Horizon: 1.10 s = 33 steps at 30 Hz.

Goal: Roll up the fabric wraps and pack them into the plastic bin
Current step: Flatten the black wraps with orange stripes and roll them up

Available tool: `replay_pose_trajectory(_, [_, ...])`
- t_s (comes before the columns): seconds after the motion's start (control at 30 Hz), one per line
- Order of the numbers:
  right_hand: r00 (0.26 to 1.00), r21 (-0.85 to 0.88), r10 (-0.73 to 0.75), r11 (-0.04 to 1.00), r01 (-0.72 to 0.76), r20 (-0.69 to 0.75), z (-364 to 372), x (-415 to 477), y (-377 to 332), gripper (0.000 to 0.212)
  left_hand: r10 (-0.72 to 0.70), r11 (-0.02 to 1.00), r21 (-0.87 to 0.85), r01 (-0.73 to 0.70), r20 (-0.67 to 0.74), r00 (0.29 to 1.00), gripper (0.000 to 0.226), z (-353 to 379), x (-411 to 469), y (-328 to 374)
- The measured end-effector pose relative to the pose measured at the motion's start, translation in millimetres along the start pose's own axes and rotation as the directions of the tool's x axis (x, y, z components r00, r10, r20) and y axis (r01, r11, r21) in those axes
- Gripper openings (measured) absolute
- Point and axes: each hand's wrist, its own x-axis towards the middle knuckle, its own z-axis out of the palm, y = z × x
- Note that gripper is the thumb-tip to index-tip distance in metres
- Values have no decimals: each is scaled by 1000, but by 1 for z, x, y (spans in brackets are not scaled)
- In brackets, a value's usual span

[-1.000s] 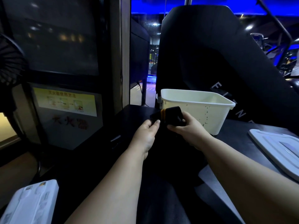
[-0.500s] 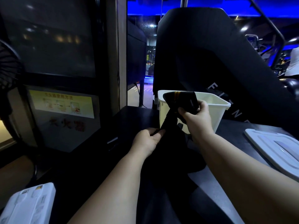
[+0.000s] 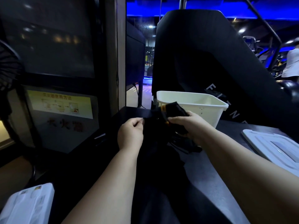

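Observation:
A black fabric wrap with orange stripes (image 3: 174, 111) is bunched in my right hand (image 3: 191, 126), which grips it just in front of the cream plastic bin (image 3: 210, 105). The wrap's loose black end runs left to my left hand (image 3: 130, 135), which pinches it between thumb and fingertips. More black fabric (image 3: 161, 159) hangs and piles below both hands on the dark counter. The bin stands upright behind the hands; its inside looks bare where I can see it.
A white bin lid (image 3: 275, 146) lies on the counter at right. A white packet (image 3: 27, 206) sits at the lower left. A large black machine panel (image 3: 218, 62) rises behind the bin. A glass partition with a yellow notice (image 3: 59, 104) stands at left.
My right hand has lowered the bunched wrap from above the bin's rim to just in front of it. My left hand now pinches the loose end higher up.

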Motion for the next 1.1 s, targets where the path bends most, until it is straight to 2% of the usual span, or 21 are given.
replay_pose_trajectory(0.1, [997, -12, 60, 998, -60, 52, -3, -4, 2, 30, 59, 997, 42, -59, -14, 998, 16, 2, -4, 3])
replay_pose_trajectory(0.2, [990, -20, 103, 995, -101, 94, -8, -7, 3, 28, 121, 991, 63, -119, -23, 992, 18, 3, -9, 7])
replay_pose_trajectory(0.3, [976, -27, 160, 987, -158, 151, -12, -11, 5, 22, 181, 982, 52, -182, 10, 983, 16, 5, -15, 11])
replay_pose_trajectory(0.4, [968, -39, 183, 983, -179, 174, -11, -14, 10, 28, 211, 977, 3, -211, 58, 976, 14, 9, -16, 11])
replay_pose_trajectory(0.53, [982, 9, 142, 989, -145, 121, -8, -15, 15, 23, 213, 976, 34, -215, 55, 975, 17, 13, -11, 3])
replay_pose_trajectory(0.63, [984, 65, 152, 985, -158, 90, -7, -17, 22, 24, 58, 995, 79, -59, 10, 998, 35, 12, -9, -2])
replay_pose_trajectory(0.7, [983, 100, 160, 981, -169, 89, -7, -19, 27, 27, -11, 999, 42, 9, 41, 999, 37, 11, -11, -3])
replay_pose_trajectory(0.87, [988, 188, 138, 971, -149, 68, -9, -24, 29, 20, 35, 998, 41, -38, 64, 997, 37, 10, -12, 0])
replay_pose_trajectory(1.0, [990, 262, 117, 961, -92, -81, -26, -23, 26, 13, 38, 986, 164, -35, -14, 999, 33, 4, -7, -4])
replay_pose_trajectory(1.1, [991, 243, 100, 967, -75, -94, -42, -26, 26, 15, 78, 949, 306, -77, 8, 997, 23, 2, -10, -5])
